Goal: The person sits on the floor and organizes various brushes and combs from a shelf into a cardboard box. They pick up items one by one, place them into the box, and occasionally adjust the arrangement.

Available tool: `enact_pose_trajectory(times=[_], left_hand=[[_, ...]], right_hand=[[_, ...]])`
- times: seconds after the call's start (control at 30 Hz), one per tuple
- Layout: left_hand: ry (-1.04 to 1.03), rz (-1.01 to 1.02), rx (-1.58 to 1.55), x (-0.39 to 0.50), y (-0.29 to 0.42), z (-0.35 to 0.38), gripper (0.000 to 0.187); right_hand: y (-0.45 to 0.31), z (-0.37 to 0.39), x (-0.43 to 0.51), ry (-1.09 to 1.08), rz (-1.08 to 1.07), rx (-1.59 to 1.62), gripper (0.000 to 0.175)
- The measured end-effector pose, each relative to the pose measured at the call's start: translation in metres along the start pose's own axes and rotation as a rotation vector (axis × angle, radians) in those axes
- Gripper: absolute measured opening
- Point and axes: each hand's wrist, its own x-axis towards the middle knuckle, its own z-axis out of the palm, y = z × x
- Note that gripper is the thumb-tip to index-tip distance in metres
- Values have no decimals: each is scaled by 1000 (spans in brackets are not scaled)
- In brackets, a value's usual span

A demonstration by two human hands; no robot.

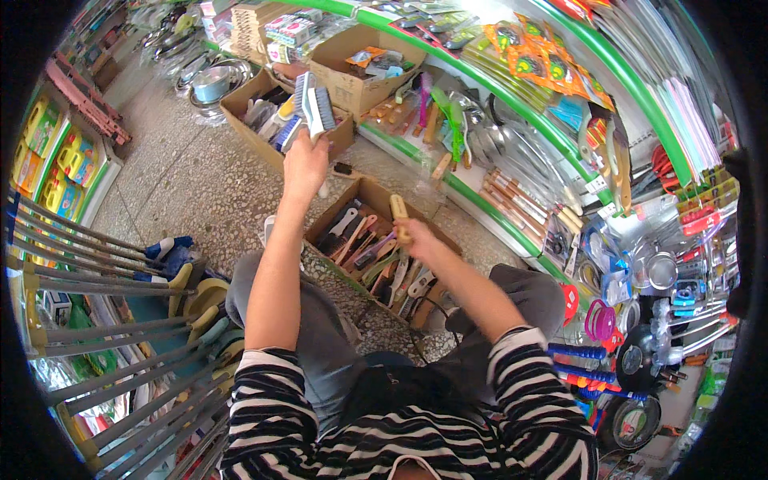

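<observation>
My left hand [307, 165] grips scrub brushes with white handles and grey-blue bristles [313, 105], raised over the near side of a cardboard box [255, 139]. A brush with blue bristles [288, 133] is beside that hand; I cannot tell whether it is held too. In my right hand [415, 241] is a pale wooden brush or handle [398, 208], upright above a second cardboard box [354, 191]. That lower box, between my knees, is full of brushes and combs, among them a white-handled brush [343, 222].
Green-edged shelves [480, 186] with kitchen tools curve along the right. An open carton [336, 78] stands behind the upper box. Metal bowls [211, 84] sit on the speckled floor [180, 180]. Long grey poles [120, 336] crowd my left side. A small dark brush [348, 170] lies between the boxes.
</observation>
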Motion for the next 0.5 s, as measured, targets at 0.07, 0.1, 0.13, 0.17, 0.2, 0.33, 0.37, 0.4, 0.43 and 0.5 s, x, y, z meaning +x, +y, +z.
enact_pose_trajectory(times=[0.07,0.1,0.13,0.17,0.2,0.33,0.37,0.4,0.43,0.5], left_hand=[[-16,-10,-47,4,-1,0,34],[-41,-21,-60,4,3,-1,35],[-33,-14,-74,4,-3,2,36],[-20,-1,-91,4,-7,4,37],[-23,31,-129,6,-1,11,38],[-129,-58,-111,6,-14,-2,40],[-150,-63,-84,4,-14,-2,38],[-179,-58,-65,2,-10,0,37],[-210,-51,-45,1,-6,4,36],[-255,95,90,-4,-7,14,32]], right_hand=[[41,17,33,-28,-43,132,17],[60,27,49,-29,-75,248,17],[75,45,57,79,-69,236,16],[86,64,62,184,-71,221,15],[92,62,78,200,-156,174,16],[93,119,41,127,-39,-469,54],[96,119,49,61,-78,-722,52],[94,115,51,5,-123,-968,50],[91,109,54,-50,-166,-1212,49],[70,96,50,-226,-305,-1015,44]])
